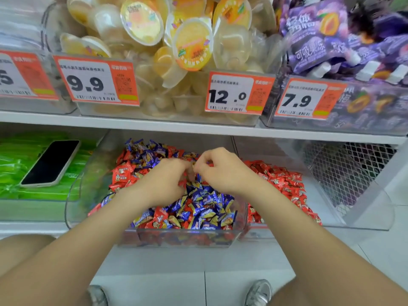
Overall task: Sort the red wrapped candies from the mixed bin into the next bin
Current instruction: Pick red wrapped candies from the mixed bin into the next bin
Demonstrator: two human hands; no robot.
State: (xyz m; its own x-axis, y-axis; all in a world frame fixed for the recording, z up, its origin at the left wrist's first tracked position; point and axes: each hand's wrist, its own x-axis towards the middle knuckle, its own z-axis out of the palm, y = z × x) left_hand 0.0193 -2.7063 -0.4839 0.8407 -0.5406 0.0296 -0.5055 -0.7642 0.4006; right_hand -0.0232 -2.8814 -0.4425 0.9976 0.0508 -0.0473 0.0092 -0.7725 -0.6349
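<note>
The clear mixed bin (pixel 176 239) on the lower shelf holds a heap of blue-and-yellow candies (pixel 205 208) mixed with red wrapped candies (pixel 122 173). Both my hands are down in the middle of this heap, fingertips almost touching. My left hand (pixel 163 182) has its fingers curled, with a bit of red wrapper showing under them. My right hand (pixel 220 168) pinches something small at its fingertips, where a red scrap shows; most of it is hidden. The bin to the right (pixel 364 217) holds only red candies (pixel 284 182).
A black phone (pixel 51 163) lies on green packets (pixel 13 164) in the left bin. The white upper shelf (pixel 154 123) with jelly cups and price tags hangs close above the bins. A mesh panel (pixel 344 168) stands at the right. My knees and shoes are below.
</note>
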